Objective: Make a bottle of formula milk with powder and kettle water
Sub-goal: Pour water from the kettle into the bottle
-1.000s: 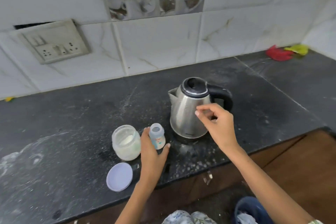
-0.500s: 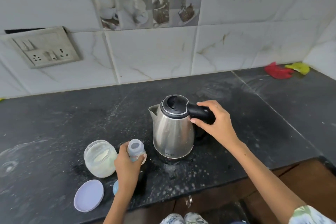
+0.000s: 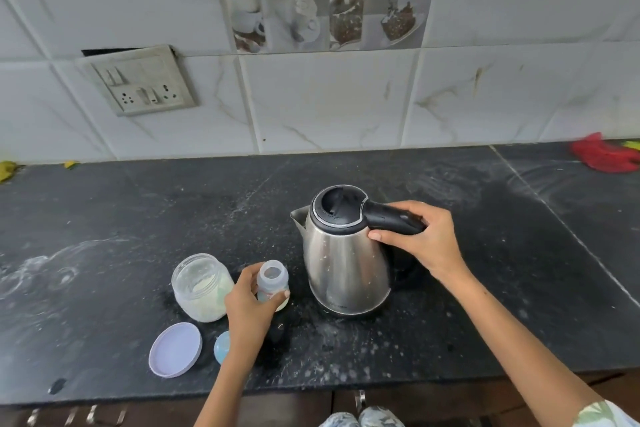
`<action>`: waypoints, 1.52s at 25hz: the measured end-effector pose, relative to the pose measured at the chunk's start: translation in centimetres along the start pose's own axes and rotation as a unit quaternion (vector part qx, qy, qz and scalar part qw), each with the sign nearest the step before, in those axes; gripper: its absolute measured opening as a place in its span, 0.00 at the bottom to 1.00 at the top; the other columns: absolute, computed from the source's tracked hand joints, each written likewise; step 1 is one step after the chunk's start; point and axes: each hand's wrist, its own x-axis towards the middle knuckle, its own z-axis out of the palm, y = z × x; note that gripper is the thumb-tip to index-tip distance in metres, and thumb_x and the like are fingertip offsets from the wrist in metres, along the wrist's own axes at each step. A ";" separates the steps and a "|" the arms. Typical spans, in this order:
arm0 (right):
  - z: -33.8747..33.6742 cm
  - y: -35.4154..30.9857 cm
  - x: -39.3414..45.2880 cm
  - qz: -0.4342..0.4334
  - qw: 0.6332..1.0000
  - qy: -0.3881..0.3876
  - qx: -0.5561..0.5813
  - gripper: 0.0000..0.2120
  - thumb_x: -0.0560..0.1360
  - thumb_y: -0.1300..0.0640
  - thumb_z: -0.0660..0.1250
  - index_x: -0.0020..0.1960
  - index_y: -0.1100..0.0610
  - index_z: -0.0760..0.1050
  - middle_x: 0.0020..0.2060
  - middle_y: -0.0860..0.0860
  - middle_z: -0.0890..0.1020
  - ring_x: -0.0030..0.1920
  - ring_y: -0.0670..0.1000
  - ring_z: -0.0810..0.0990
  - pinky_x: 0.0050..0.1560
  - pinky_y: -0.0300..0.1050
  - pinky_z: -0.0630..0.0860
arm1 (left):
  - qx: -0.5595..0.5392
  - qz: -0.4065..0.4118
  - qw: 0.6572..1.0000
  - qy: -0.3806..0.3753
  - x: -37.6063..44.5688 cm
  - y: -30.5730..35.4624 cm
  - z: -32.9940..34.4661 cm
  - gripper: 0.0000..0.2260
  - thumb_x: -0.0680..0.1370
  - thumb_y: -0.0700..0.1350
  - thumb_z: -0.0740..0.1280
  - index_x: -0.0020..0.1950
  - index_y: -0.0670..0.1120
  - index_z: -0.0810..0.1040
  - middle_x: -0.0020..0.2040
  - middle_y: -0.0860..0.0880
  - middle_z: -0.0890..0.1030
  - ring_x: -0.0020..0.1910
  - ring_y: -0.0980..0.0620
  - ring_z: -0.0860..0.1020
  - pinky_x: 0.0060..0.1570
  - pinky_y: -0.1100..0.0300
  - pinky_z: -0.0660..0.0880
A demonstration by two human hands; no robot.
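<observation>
A steel kettle (image 3: 346, 263) with a black lid and handle stands upright on the dark counter (image 3: 485, 305). My right hand (image 3: 420, 239) is wrapped around its handle. Left of the kettle a small open baby bottle (image 3: 273, 279) stands on the counter, and my left hand (image 3: 247, 308) grips its lower half. An open glass jar (image 3: 201, 288) with white powder inside sits just left of that hand. The jar's lilac lid (image 3: 175, 349) lies flat in front of it. A small blue cap (image 3: 221, 347) peeks out beside my left wrist.
White powder is scattered over the counter around the kettle. A red and yellow cloth (image 3: 606, 156) lies at the far right against the tiled wall. A socket plate (image 3: 142, 80) is on the wall at the left. The counter's front edge runs below my arms.
My right hand has gone from hovering in front of the kettle to closing on its handle. The left hand stays on the bottle. The camera view has shifted.
</observation>
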 end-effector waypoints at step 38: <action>3.0 -9.1 3.2 -0.018 0.961 -0.200 -0.189 0.19 0.54 0.43 0.82 0.42 0.43 0.83 0.35 0.38 0.85 0.37 0.40 0.83 0.41 0.38 0.78 | 0.041 0.015 0.999 -0.011 0.1 0.2 -1.8 0.23 0.62 0.33 0.76 0.53 0.50 0.76 0.46 0.57 0.82 0.46 0.62 0.80 0.43 0.65 0.77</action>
